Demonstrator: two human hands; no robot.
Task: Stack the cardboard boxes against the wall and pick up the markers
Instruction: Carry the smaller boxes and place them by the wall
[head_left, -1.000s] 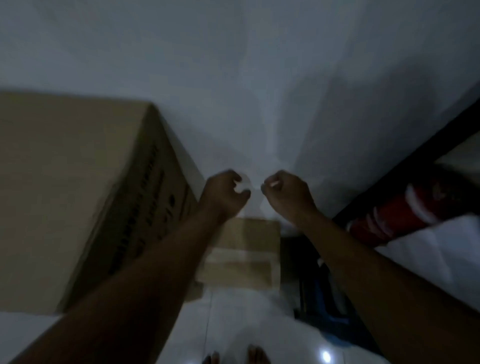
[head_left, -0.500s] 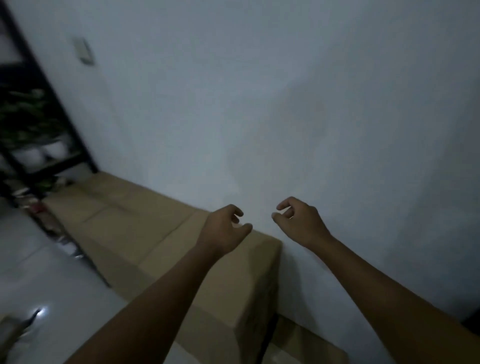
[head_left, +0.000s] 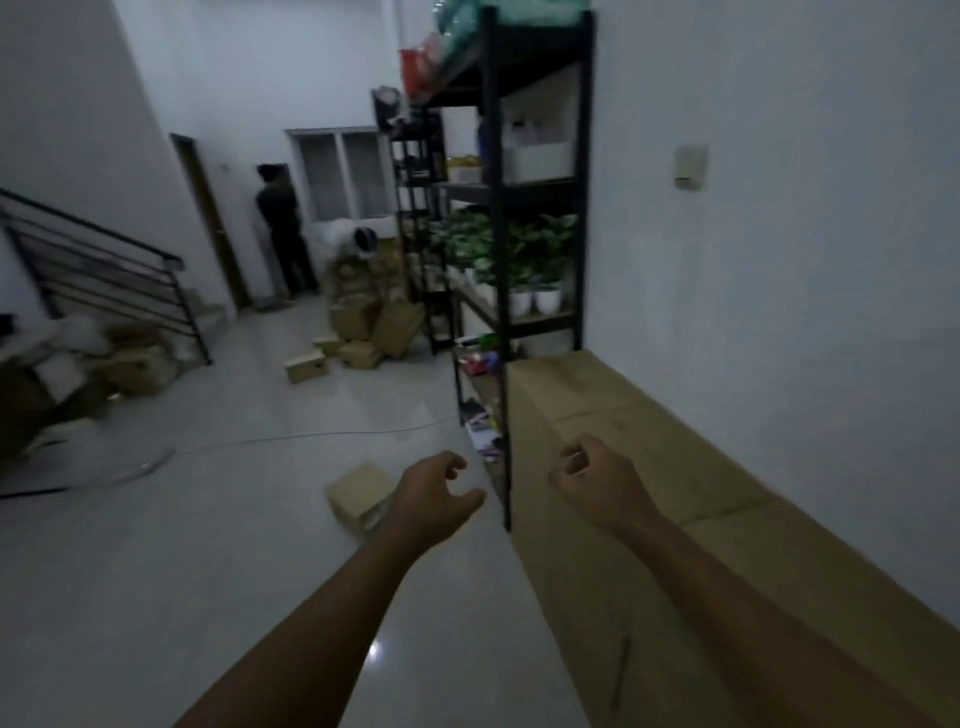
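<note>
A long, large cardboard box (head_left: 649, 457) lies along the right wall. My right hand (head_left: 597, 483) hovers over its near part, fingers loosely curled, holding nothing. My left hand (head_left: 436, 499) is stretched out above the floor with curled fingers and the thumb apart, also holding nothing. Just beyond it a small cardboard box (head_left: 358, 491) lies on the tiles. More small boxes (head_left: 363, 327) are piled further back, one (head_left: 306, 366) lying apart. I cannot make out any markers.
A black metal shelf (head_left: 498, 270) with potted plants and small coloured items stands against the wall beyond the large box. A cable (head_left: 291, 436) crosses the floor. A stair railing (head_left: 104, 270) and more boxes (head_left: 135, 364) are at left. A person (head_left: 280, 228) stands far back.
The view has swung left from the wall and the box to the whole room. Both hands stay out in front, a little further apart, holding nothing.
</note>
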